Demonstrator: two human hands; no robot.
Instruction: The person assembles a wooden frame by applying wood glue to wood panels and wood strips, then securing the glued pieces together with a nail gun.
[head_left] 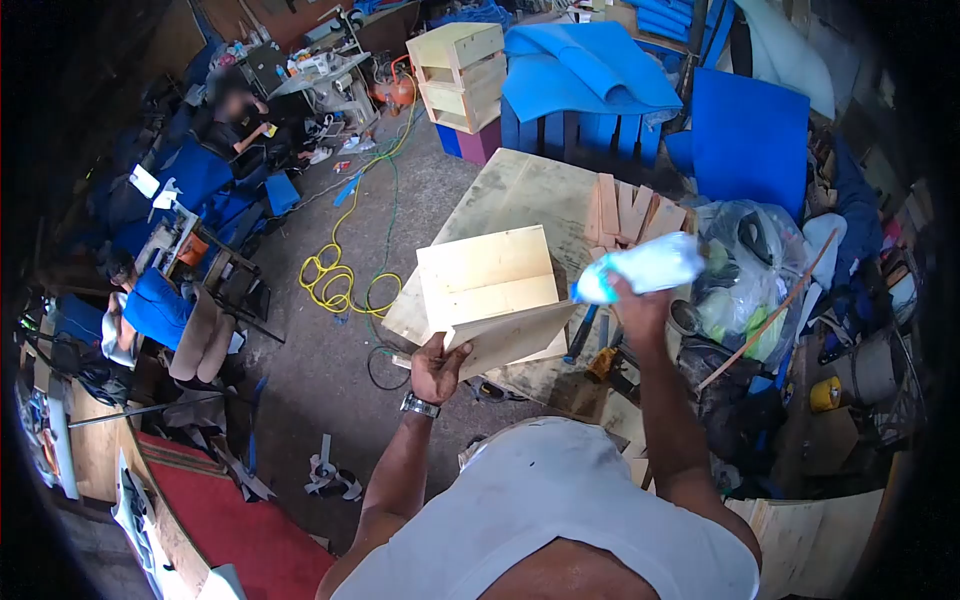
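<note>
A pale wooden box [490, 272] is tilted over the wooden worktable [500, 195]. My left hand [437, 370] grips its near lower corner, the thumb on the near panel. To the right of the box, my right hand [640, 305] is wrapped round a white and blue bottle [645, 268], which is blurred. The bottle's blue tip points left, close to the box's right edge. Below the bottle, a hammer [581, 335] and a yellow-and-black tool [602, 365] lie on the worktable.
Wood strips [625, 210] lie at the table's back right, beside a plastic bag [750, 260]. Wooden boxes [460, 75] are stacked behind. A yellow hose [335, 280] coils on the floor at left. Two people sit further left, one in blue [160, 305], another in dark clothing [230, 125].
</note>
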